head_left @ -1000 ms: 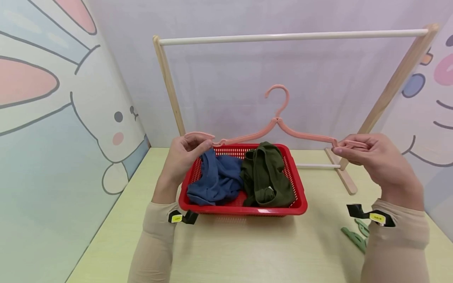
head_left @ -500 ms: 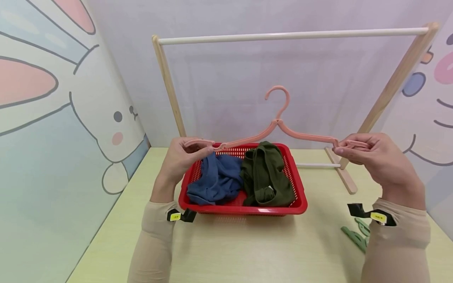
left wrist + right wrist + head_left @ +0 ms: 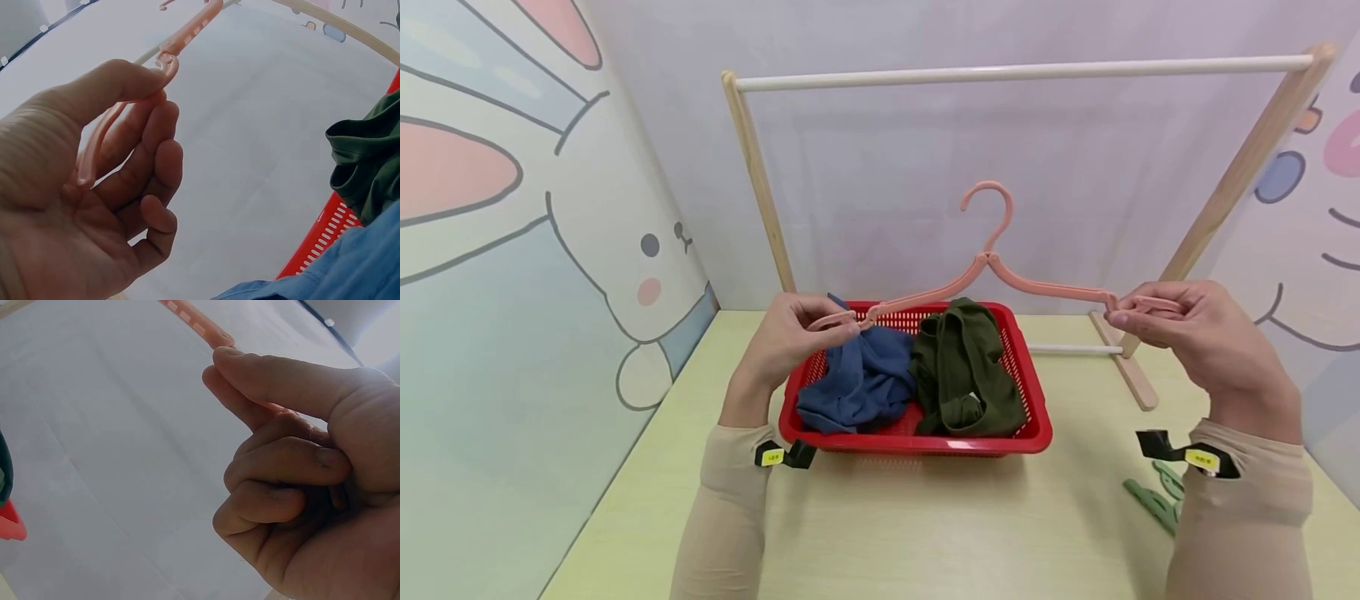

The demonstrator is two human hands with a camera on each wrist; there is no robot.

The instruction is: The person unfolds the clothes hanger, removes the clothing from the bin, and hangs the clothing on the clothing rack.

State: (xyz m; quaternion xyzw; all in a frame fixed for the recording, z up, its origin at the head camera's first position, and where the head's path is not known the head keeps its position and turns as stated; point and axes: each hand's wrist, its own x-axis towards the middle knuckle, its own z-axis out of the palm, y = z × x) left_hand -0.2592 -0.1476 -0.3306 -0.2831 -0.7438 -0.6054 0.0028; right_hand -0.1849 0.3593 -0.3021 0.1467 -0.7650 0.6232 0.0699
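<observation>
Nearest us, two tan sleeves (image 3: 722,508) rise from the bottom edge, each with a black wrist strap (image 3: 785,455). At the lower right, beside and partly behind the right one, we see green plastic pieces (image 3: 1152,505) on the table (image 3: 910,525).

Further up, our left hand (image 3: 786,337), left of centre, pinches the pink hanger (image 3: 1045,290) between thumb and forefinger at its left joint, the other fingers loosely bent. Our right hand (image 3: 1198,333), towards the right edge, pinches it near its right joint, the remaining fingers curled towards the palm. So the hanger spans the middle of the frame, hook (image 3: 1010,208) upward.

What has just changed is the left end piece (image 3: 831,320): a second ago it arched above the thumb, and now it tips down and outward, while the right side has hardly moved. We judge that the work is at that left joint, with the right hand steadying.

Behind, the red basket (image 3: 917,447) holds blue cloth (image 3: 868,379) and dark green cloth (image 3: 966,375), neither touched by our hands. Farthest back stand the rack (image 3: 1000,73), crossing the top, and the pale wall (image 3: 895,175).
</observation>
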